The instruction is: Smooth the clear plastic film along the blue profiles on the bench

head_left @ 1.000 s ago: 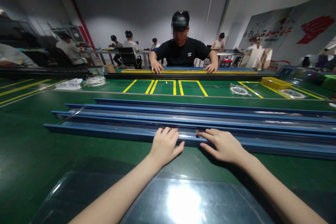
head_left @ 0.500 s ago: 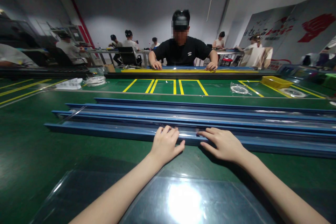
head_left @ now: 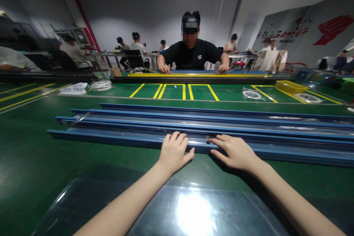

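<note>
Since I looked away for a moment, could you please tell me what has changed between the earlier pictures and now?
The opposite co-worker's hands have drawn back slightly toward that person, their fingers reaching less far over the yellow strip. The wearer's left hand and right hand stay at the near blue channel, which has not visibly moved.

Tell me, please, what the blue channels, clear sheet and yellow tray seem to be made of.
Blue channels: coated metal or plastic, I can't tell; smooth, evenly blue, satiny walls.
Clear sheet: probably plastic; see-through and glossy, with strong glare.
Yellow tray: likely plastic, judging by its even colour; finish unclear.
</note>
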